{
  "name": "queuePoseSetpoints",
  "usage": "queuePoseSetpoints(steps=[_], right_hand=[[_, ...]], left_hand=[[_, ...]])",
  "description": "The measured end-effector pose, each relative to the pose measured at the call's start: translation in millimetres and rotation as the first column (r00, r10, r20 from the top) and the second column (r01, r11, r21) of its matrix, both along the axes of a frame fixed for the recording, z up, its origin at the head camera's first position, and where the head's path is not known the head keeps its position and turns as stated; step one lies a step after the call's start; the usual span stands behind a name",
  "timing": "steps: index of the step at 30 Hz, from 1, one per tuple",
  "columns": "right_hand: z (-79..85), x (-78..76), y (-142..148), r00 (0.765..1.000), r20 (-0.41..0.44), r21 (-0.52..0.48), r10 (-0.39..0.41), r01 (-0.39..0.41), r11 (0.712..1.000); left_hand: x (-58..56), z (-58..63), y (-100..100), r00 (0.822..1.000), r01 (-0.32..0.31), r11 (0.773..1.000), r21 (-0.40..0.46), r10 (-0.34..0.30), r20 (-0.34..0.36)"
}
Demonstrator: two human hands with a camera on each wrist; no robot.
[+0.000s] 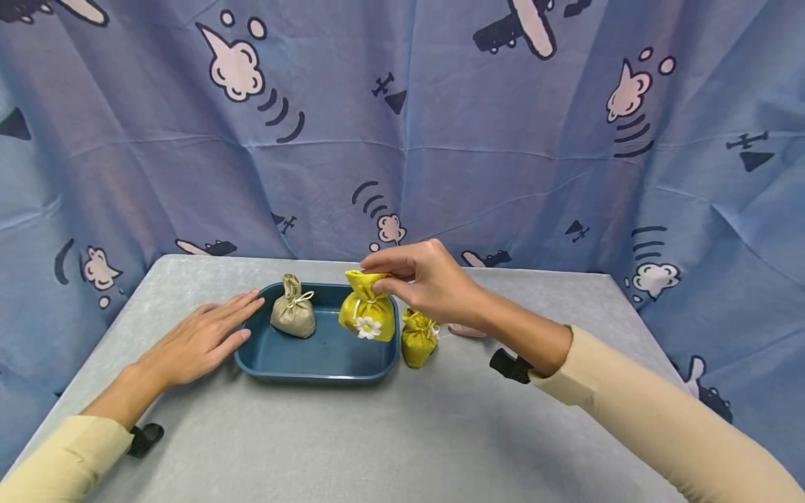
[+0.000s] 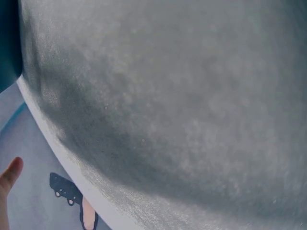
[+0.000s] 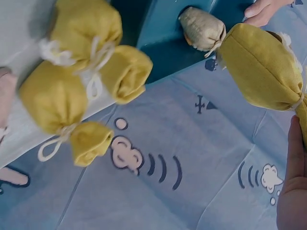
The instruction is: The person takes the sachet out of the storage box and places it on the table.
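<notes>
My right hand point(image 1: 434, 279) pinches the gathered neck of a yellow drawstring pouch point(image 1: 380, 318) with a white flower on it. That pouch point(image 3: 259, 67) hangs above the right part of a blue tray point(image 1: 314, 379). Inside the tray, toward its left, a beige drawstring pouch point(image 1: 293, 318) stands with its neck up. My left hand point(image 1: 195, 342), fingers extended, touches the tray's left rim. Only a finger of the left hand point(image 2: 10, 176) appears in the left wrist view.
Just right of the tray, a yellow pouch point(image 1: 418, 342) is on the grey table point(image 1: 377, 440); the right wrist view shows two yellow pouches point(image 3: 55, 98) there. A pink pouch point(image 1: 467, 330), partly behind my right wrist, lies farther right. A patterned blue curtain point(image 1: 402, 119) hangs behind.
</notes>
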State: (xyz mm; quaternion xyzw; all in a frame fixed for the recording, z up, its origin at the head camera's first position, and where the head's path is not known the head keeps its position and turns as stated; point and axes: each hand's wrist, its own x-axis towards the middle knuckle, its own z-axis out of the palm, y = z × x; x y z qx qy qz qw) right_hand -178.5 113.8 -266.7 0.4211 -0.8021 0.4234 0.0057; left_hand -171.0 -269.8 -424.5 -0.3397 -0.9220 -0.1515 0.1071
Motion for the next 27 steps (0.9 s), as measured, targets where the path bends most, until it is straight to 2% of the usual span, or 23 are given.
queuePoseSetpoints(steps=[16,21,27], right_hand=[[9.9,6.8,64.1,0.979,0.027,-0.012,-0.203,0.204,0.979],[10.8,8.4,81.9,0.966,0.0,-0.002,-0.259,0.259,0.966],[4.3,10.7,101.6,0.95,-0.038,0.012,-0.309,0.309,0.951]], left_hand=[[0.6,0.5,0.1,1.0,-0.008,1.0,-0.005,0.008,0.009],[1.5,0.9,0.2,1.0,-0.011,1.0,-0.005,0.011,0.008],[1.5,0.6,0.7,1.0,-0.011,1.0,-0.006,0.011,0.003]])
